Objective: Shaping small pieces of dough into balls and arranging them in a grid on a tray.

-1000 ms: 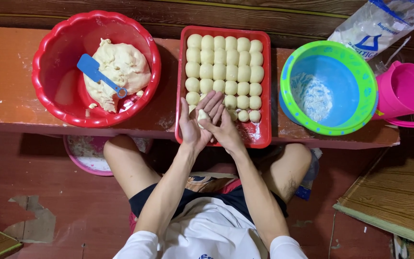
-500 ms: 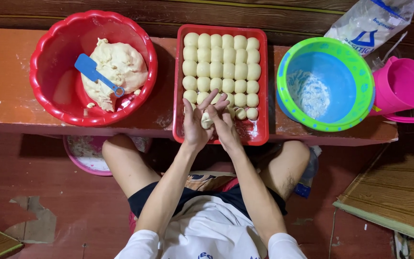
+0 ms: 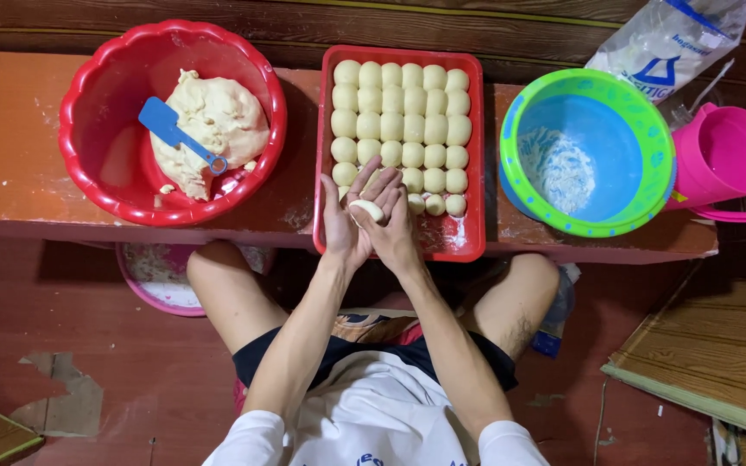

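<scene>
Both palms have shifted slightly, left hand (image 3: 344, 226) and right hand (image 3: 395, 233) pressed together on the dough piece (image 3: 368, 210) above the red tray (image 3: 474, 155). Uneven pressure could probably misshape it

The dough lump (image 3: 209, 129) and the small dough balls (image 3: 399, 112) are pale cream, the basin (image 3: 97, 129) and the tray (image 3: 474, 155) are red, the scraper (image 3: 166, 122) is blue, the bowl (image 3: 589, 82) is blue inside with a green rim, and the jug (image 3: 727, 160) is pink.
</scene>
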